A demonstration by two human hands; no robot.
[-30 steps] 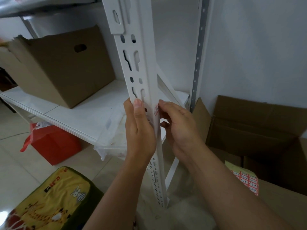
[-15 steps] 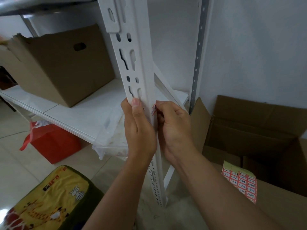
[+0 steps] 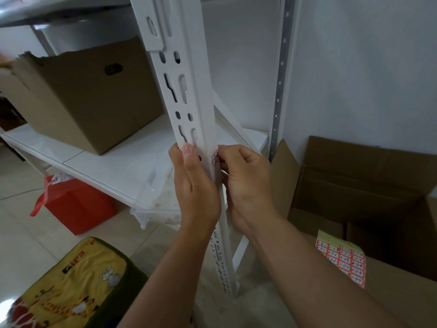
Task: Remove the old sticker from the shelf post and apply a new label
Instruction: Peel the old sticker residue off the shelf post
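A white slotted shelf post (image 3: 189, 95) rises through the middle of the view. On its right face sits a small red-and-white sticker (image 3: 215, 157) with handwritten figures. My left hand (image 3: 196, 185) grips the post from the left, thumb lying up along its front. My right hand (image 3: 246, 183) is curled against the post's right side, its fingertips on the sticker's edge. Whether the sticker is lifted or flat cannot be told. A sheet of red labels (image 3: 341, 259) lies on a cardboard box at the lower right.
A brown carton (image 3: 89, 95) stands on the white shelf board (image 3: 113, 162). Open cardboard boxes (image 3: 369, 185) sit at the right by the wall. Under the shelf are a red bag (image 3: 78, 204) and a clear plastic bag (image 3: 158, 197). A yellow cushion (image 3: 71, 285) lies at the lower left.
Both hands have shifted slightly up the post together. The right hand's fingers have curled in tighter on the sticker. The left hand keeps its grip.
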